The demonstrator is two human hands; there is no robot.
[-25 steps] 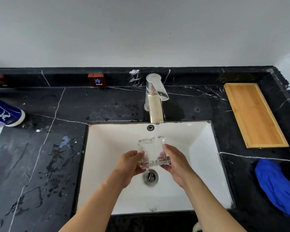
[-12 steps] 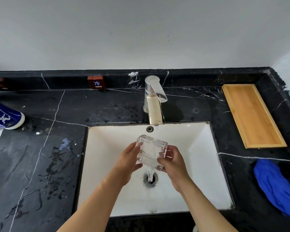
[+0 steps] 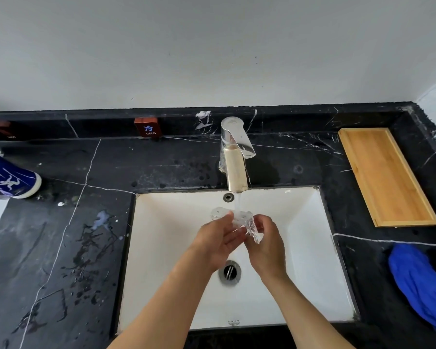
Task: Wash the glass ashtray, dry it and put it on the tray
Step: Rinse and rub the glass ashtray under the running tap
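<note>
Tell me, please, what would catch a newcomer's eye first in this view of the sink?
First, the two bare hands, left hand and right hand, holding a glass ashtray under the running faucet over the white sink. Next, the wooden tray lying on the black marble counter at the far right, and the blue cloth bunched nearer on that side.

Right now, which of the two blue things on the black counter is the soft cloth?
The crumpled blue cloth right of the white sink; the other, far left, is a rigid printed blue container.
</note>
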